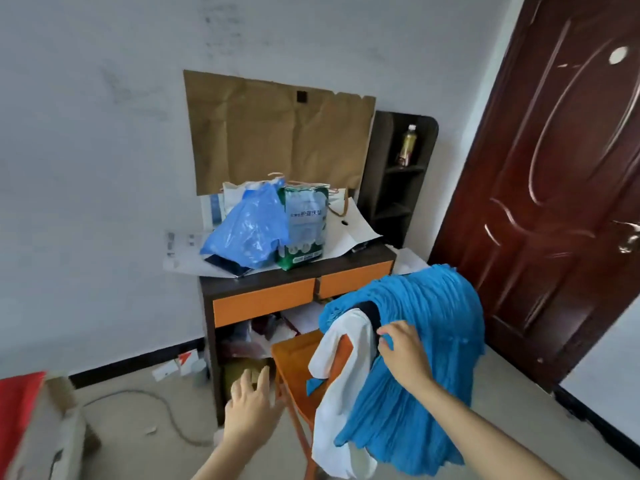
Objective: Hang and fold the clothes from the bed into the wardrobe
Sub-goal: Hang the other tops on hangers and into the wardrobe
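Head view

Step in hand: gathering clothes; judging by the grip, the person is about to lift the blue pleated garment (pixel 443 323) off the orange wooden chair (pixel 298 351) on which it is draped.

Right hand (pixel 403 355): fingers curl into the blue fabric near its top edge and pinch a fold.

Left hand (pixel 251 407): open, fingers spread and holding nothing, just beside the chair's near edge.

Other clothes: a white cloth garment (pixel 341 393) hangs between the two hands, partly under the blue one; a dark piece (pixel 369 311) shows just above the right hand's fingertips.

Next move: probably lifting the blue garment clear without dragging the white one off; the free left hand could steady or take the white piece. The pleats look soft and likely to slip.

Wardrobe: not in view, so carrying means turning away.

Tabletop (pixel 374 252): beyond both hands, a dark desk with orange drawer fronts (pixel 263 301); it carries a crumpled blue plastic bag (pixel 249 230), a green-and-white soft pack (pixel 306 226) and loose white paper.

Wall: a creased brown paper sheet (pixel 277 133) above the desk, and a dark corner shelf (pixel 398 188) holding a bottle (pixel 408 145).

Room: a dark red-brown panelled door (pixel 554 202) beyond the right hand; a grey cable (pixel 162 410) lies on the floor left of the left hand.

Far left: something red (pixel 17 410); I cannot tell what it is.
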`<act>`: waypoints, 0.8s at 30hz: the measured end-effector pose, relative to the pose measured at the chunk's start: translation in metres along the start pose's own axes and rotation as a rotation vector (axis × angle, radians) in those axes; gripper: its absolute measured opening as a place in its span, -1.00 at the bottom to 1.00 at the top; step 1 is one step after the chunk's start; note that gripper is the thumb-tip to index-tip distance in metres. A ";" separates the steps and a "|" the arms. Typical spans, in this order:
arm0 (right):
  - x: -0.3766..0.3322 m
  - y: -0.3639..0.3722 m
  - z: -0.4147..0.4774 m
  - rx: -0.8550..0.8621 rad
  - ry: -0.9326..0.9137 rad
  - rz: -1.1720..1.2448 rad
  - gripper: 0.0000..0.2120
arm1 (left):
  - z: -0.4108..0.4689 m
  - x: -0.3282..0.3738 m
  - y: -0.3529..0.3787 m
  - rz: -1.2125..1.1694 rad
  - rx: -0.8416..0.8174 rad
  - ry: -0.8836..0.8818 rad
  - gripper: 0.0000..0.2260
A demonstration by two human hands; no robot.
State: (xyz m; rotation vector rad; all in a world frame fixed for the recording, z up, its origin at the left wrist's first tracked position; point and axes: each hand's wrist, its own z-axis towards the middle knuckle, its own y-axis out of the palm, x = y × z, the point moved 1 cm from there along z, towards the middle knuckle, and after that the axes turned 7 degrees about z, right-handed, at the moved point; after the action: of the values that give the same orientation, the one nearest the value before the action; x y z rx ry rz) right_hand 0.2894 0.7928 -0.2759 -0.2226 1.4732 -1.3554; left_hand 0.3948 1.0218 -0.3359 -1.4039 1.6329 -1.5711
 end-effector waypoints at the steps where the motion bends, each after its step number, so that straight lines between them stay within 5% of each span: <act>1: 0.014 -0.010 0.003 0.030 0.021 0.008 -0.82 | 0.008 0.025 0.003 0.023 -0.016 0.036 -0.43; 10: 0.065 -0.023 0.027 0.152 0.112 -0.012 -0.63 | 0.049 0.153 0.001 0.154 0.068 0.401 -0.44; 16: 0.059 -0.019 0.063 0.073 0.341 -0.128 -0.26 | 0.065 0.177 0.000 0.192 0.055 0.438 -0.43; 19: 0.071 -0.023 0.083 0.008 0.469 0.001 -0.40 | 0.067 0.175 0.000 0.272 0.023 0.442 -0.38; 21: 0.086 -0.035 0.091 0.068 0.451 0.147 -0.87 | 0.068 0.174 -0.003 0.299 0.008 0.452 -0.37; 24: 0.105 -0.064 0.101 0.193 0.452 0.225 -0.55 | 0.070 0.172 -0.005 0.306 0.005 0.464 -0.39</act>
State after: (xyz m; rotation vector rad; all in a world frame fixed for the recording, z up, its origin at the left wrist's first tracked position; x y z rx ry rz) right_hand 0.2918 0.6346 -0.2606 0.3872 1.6610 -1.4067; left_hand 0.3945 0.8406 -0.2950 -0.7651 1.9869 -1.7925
